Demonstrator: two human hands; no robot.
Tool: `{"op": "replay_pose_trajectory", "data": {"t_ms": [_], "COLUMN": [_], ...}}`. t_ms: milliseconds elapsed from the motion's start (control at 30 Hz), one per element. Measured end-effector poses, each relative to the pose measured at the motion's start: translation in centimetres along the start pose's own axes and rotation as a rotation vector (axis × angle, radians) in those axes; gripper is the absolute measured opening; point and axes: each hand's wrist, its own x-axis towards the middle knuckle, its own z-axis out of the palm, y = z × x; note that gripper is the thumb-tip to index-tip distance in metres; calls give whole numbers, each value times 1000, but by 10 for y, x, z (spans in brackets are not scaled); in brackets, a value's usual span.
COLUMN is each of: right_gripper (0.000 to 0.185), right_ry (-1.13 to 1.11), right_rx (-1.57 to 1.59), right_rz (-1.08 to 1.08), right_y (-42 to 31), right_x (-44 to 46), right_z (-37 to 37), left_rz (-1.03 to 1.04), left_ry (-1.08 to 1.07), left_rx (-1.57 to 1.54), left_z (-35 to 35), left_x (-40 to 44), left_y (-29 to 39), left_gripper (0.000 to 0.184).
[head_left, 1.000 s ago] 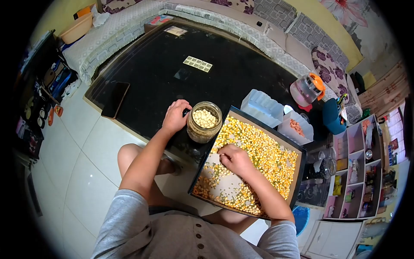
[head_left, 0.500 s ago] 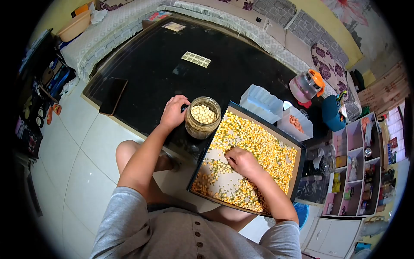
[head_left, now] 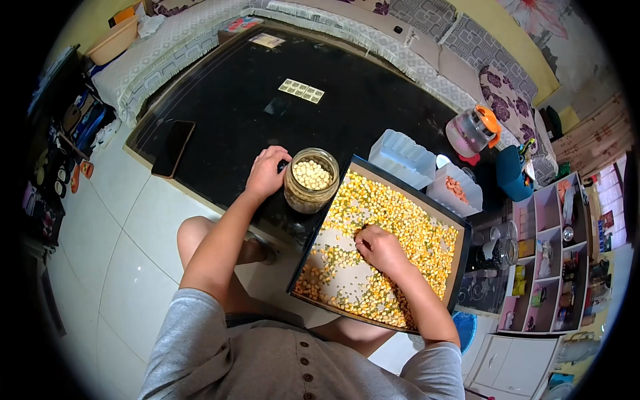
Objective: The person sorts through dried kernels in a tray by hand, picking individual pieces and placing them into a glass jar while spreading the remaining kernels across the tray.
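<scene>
A shallow black-edged tray [head_left: 460, 263] holds yellow corn kernels [head_left: 420, 230] mixed with small green beans, with bare patches at its left. Over the kernels my right hand [head_left: 379, 248] is closed, fingertips pressed down among them; what they hold, if anything, is too small to name. My left hand [head_left: 268, 172] rests on the black table just left of a glass jar [head_left: 309, 193], its fingers curled around something dark at the jar's side that I cannot make out. Pale round beans [head_left: 312, 175] fill the open jar.
Beyond the tray stand a clear plastic container [head_left: 401, 159], another with reddish pieces [head_left: 456, 189], an orange-lidded pitcher [head_left: 473, 131] and a teal holder [head_left: 513, 175]. A phone [head_left: 175, 148] lies at the table's left edge, a blister-like card [head_left: 301, 91] farther back.
My right hand has moved a little to the right over the kernels, its fingertips still down. My left hand stays beside the jar.
</scene>
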Motion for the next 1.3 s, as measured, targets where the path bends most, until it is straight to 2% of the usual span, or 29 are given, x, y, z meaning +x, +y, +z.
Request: {"op": "replay_pose_trajectory", "data": {"t_ms": [200,367,500,633,733,800,867,967,1133,1200,1267,1300], "right_gripper": [2,5,7,9,10,10,8,12,14,13,12,12], "right_ry": [-123,-92,-147,-154,-199,-197,-180,-93,80,129,191,194], "right_rx": [-174,112,95,28,-94,40,55,201,224,240,189,188], "right_rz": [-7,-30,-136,-136,-80,48,38,170,56,20,-147,-144], "right_y": [-6,-26,-19,-22,-25,-24,-20,-28,-66,-77,-81,-80], "right_x": [3,9,5,5,10,14,19,32,77,97,115,122], "right_z": [-1,-2,20,19,10,3,-5,-31,-68,-63,-52,-46], "left_rz": [-4,4,-1,10,-25,-21,-20,-16,-11,-4,2,-2], "left_ry": [-4,-5,0,6,-19,-17,-14,-13,-9,-5,-3,-2], "left_rx": [7,-5,10,9,14,12,10,6,3,7,6,9], "left_z": [0,1,2,0,-1,-1,-1,0,0,-1,-1,-2], "left_x": [0,-1,0,0,0,0,0,0,0,0,0,0], "left_y": [0,-2,-2,-1,2,1,1,0,-1,1,2,2], "left_gripper": [13,14,14,14,14,14,13,13,14,14,14,14]}}
